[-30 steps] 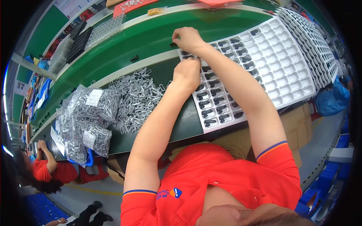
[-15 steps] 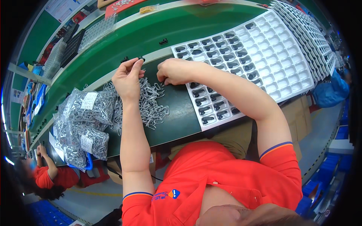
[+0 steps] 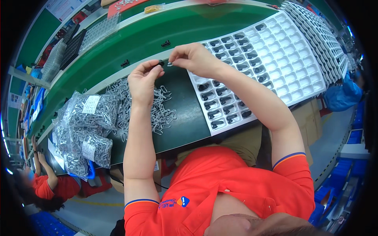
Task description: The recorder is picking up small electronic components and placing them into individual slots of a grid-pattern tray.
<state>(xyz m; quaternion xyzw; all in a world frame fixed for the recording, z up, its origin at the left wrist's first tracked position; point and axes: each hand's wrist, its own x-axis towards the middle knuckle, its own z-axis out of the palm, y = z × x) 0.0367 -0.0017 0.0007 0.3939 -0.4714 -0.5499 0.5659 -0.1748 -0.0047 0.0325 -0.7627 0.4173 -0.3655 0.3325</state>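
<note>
My left hand [image 3: 143, 82] pinches a small black part [image 3: 160, 63] between thumb and fingertips, over the far edge of the dark work surface. Just to its right, my right hand [image 3: 193, 59] grips a small grey wire clip [image 3: 169, 64], its end close to the black part with a slight gap between them. Below both hands lies a loose heap of grey wire clips [image 3: 159, 114]. A white moulded tray [image 3: 291, 59] is on the right; black parts [image 3: 224, 91] fill many of its left pockets, and my right forearm hides some.
Clear plastic bags of clips [image 3: 96, 108] are piled to the left. A green conveyor belt [image 3: 145, 35] runs behind, carrying black parts [image 3: 165, 43]. Stacked white trays [image 3: 315, 31] stand at the far right. Another person in a red shirt [image 3: 43, 187] sits at lower left.
My right hand has risen from the clip heap toward the belt, now with a clip in its fingers. My left hand has shifted right with the black part, and the two hands are closer.
</note>
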